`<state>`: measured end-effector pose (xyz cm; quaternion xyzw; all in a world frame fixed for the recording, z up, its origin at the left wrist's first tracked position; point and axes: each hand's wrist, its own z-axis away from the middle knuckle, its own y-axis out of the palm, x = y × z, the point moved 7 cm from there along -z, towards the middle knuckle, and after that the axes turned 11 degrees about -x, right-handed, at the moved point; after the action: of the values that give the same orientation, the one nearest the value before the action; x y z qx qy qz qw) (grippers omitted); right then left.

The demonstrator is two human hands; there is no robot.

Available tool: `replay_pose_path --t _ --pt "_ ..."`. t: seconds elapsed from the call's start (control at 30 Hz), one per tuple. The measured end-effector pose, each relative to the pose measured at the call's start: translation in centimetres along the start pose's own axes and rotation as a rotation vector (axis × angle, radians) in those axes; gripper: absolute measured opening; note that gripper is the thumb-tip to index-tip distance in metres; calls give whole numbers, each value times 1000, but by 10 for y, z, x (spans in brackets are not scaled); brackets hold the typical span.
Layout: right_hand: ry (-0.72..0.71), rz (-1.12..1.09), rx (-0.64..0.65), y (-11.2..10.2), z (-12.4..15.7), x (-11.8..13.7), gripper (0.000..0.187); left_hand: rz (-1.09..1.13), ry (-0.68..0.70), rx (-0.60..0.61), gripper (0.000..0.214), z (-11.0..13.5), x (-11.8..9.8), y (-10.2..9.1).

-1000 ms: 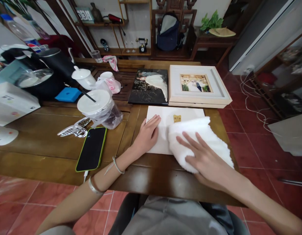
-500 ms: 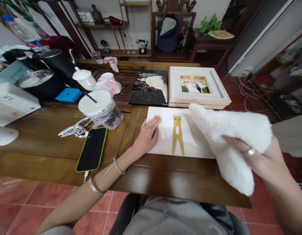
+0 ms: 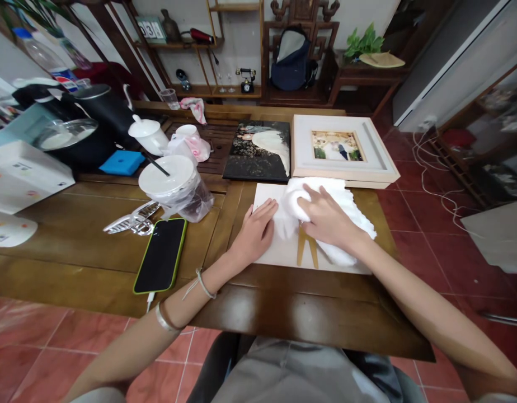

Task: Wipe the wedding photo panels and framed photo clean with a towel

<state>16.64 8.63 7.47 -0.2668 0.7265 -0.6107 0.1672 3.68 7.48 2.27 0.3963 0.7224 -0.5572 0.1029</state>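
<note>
My left hand (image 3: 257,229) lies flat on the left part of a white board (image 3: 271,256), fingers stretched out. On the same board my right hand (image 3: 325,215) presses down a fluffy white cloth (image 3: 348,210), its fingers bent into it. The cloth spreads over the board's right side, close to the front of the picture frame. From under the cloth and hand stick the two legs of a flat gold cat-shaped piece (image 3: 308,249); its upper part is hidden.
Behind the board lie a dark photo panel (image 3: 258,150) and a white picture frame (image 3: 346,146). To the left are a phone (image 3: 160,256) on a cable, silver scissors (image 3: 135,218), a bagged lidded cup (image 3: 174,182), a blue box (image 3: 122,162) and a white teapot (image 3: 147,134).
My right hand has brought the white cloth from the right, above the table edge, down onto the board, covering the top of the gold piece. My left hand stays in place.
</note>
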Motion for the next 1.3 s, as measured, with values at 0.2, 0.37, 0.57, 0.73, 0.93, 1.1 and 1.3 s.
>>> replay_pose_path --t 0.2,0.37,0.57,0.73,0.93,1.1,1.3 --pt "-165 -59 97 -1 33 48 35 0 1 2 48 0 -2 -2" --pt "-234 -219 152 -13 77 86 34 -16 6 6 48 -1 -3 -2" --pt "-101 -520 128 -44 106 65 17 -22 -6 12 48 -2 -4 -2" --pt "458 -713 -305 -70 108 -15 10 -22 3 8 49 -1 -3 -1" --pt "350 -293 -609 -108 50 -31 18 -18 4 -2 49 -1 -2 -1" --pt "33 9 -214 -66 -39 -1 18 -10 11 -5 49 0 0 0" --pt "-105 88 92 -13 -79 13 24 -8 13 -14 47 0 0 0"
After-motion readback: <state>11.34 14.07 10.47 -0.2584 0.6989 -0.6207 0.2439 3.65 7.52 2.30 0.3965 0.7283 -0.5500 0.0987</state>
